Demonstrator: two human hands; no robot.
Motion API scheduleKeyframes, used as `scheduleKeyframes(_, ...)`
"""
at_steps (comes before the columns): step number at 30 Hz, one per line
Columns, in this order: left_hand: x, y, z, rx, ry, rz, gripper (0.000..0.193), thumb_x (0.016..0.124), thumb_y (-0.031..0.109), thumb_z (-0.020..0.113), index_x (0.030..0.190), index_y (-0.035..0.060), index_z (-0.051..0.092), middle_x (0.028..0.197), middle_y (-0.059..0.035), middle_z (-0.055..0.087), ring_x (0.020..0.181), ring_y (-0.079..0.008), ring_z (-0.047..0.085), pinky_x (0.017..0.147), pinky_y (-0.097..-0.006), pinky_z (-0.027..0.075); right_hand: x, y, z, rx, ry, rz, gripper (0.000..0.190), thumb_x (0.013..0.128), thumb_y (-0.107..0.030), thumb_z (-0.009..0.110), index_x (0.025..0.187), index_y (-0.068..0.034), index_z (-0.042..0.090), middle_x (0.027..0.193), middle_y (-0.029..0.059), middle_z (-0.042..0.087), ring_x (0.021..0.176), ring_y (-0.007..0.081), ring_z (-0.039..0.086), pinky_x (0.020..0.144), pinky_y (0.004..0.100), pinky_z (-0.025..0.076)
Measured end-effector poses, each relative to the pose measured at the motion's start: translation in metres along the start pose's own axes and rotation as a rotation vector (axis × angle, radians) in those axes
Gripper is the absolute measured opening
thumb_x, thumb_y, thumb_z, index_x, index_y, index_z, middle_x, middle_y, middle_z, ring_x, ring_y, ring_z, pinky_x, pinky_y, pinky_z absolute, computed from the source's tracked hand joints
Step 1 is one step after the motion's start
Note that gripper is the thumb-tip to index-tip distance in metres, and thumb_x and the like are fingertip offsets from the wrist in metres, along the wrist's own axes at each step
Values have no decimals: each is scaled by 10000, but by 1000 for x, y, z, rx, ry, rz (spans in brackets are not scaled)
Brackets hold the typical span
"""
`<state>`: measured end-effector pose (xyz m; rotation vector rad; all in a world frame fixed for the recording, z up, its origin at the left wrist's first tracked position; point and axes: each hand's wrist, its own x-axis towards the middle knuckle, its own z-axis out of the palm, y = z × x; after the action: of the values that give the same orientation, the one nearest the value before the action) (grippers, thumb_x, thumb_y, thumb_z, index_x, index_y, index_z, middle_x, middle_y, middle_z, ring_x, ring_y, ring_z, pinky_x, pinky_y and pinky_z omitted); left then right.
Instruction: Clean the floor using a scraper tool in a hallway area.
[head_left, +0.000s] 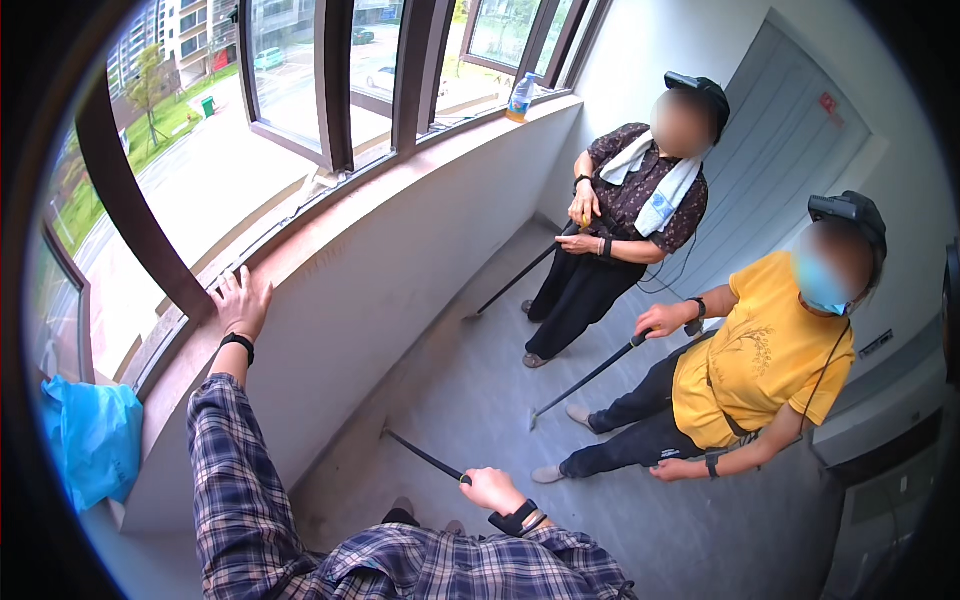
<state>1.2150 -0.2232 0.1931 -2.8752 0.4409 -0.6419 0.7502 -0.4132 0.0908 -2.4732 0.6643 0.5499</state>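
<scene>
My left hand (242, 301) rests with spread fingers on the stone window sill (390, 184), beside a dark window frame post (139, 187). My right hand (493, 491) is closed around the grip of a long-handled scraper (426, 456). The tool's black shaft slants away from me, and its small head touches the floor near the foot of the wall. The head is too small to tell its exact shape.
Two people stand at the right, one in a dark patterned shirt (637, 180), one in a yellow T-shirt (765, 352), each with a long-handled tool. A blue plastic bag (94, 442) lies left on the sill, a bottle (520, 99) at its far end. A grey door (780, 142) stands behind them.
</scene>
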Motion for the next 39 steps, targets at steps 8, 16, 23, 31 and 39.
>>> scheduleKeyframes(8, -2, 1, 6, 8, -9, -15, 648, 849, 544, 432, 1309, 88, 418, 1311, -218, 414, 1237, -345, 363, 1006, -545, 217, 2, -6, -1, -5, -55, 13, 315, 814, -339, 510, 971, -89, 621, 878, 174, 649, 868, 359, 617, 762, 457, 492)
scheduleKeyframes(16, -1, 0, 13, 51, 33, 3, 642, 847, 541, 448, 1296, 84, 425, 1298, -206, 421, 1225, -338, 371, 998, -545, 237, -1, -3, -6, 35, 7, -9, 288, 807, -316, 539, 923, -68, 625, 819, 171, 651, 800, 353, 626, 721, 448, 498)
scheduleKeyframes(23, 4, -1, 20, 81, 66, 19, 641, 850, 546, 437, 1293, 83, 434, 1285, -204, 437, 1214, -334, 385, 986, -549, 251, -1, -5, -10, 30, 23, 1, 282, 804, -292, 532, 883, -44, 642, 842, 164, 657, 819, 336, 631, 742, 427, 502)
scheduleKeyframes(31, 1, -6, 17, 44, 29, -8, 644, 847, 542, 440, 1298, 82, 433, 1310, -217, 415, 1236, -332, 364, 1003, -550, 227, -1, -8, -6, -5, -19, 50, 284, 801, -297, 530, 902, -59, 647, 862, 160, 659, 848, 334, 629, 744, 434, 498)
scheduleKeyframes(39, -5, -8, 13, 28, 41, -11, 648, 841, 534, 454, 1298, 76, 423, 1305, -207, 411, 1236, -328, 357, 1007, -549, 215, -5, -11, -7, 12, -32, 32, 294, 799, -296, 521, 901, -52, 651, 868, 169, 655, 844, 340, 628, 759, 433, 496)
